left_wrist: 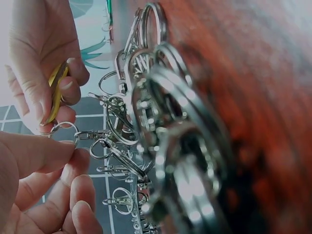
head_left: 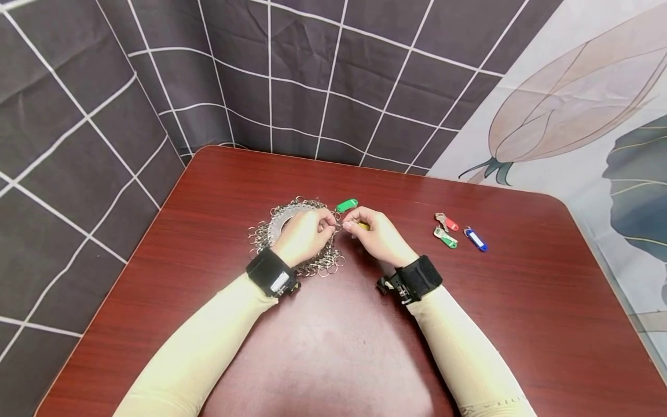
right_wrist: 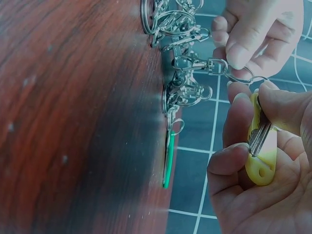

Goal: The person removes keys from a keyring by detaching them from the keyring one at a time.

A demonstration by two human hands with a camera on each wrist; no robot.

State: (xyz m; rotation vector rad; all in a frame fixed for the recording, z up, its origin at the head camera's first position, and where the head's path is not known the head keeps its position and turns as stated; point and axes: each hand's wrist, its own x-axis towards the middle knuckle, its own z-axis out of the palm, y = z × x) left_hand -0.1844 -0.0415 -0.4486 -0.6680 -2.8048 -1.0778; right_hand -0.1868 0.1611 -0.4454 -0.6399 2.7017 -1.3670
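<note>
My left hand [head_left: 306,234] pinches a metal split ring [left_wrist: 65,122] between thumb and index finger. That ring joins a swivel clasp [left_wrist: 92,134], one of many around a pale round disc [head_left: 276,226] on the table. Facing it, my right hand [head_left: 379,236] holds a yellow key tag [right_wrist: 263,168] with a silver key [right_wrist: 260,139] lying against it. The fingertips of both hands nearly meet at the split ring, where a smaller ring from the yellow tag overlaps it. Just beyond the hands lies a green key tag [head_left: 346,205], beside the outer clasps.
On the right of the red-brown table [head_left: 521,289] lie a red key tag [head_left: 451,225] and another green key tag [head_left: 449,244], each with a key, plus a blue key tag [head_left: 476,239]. Dark grid-patterned cloth [head_left: 302,104] hangs behind the table's far and left edges.
</note>
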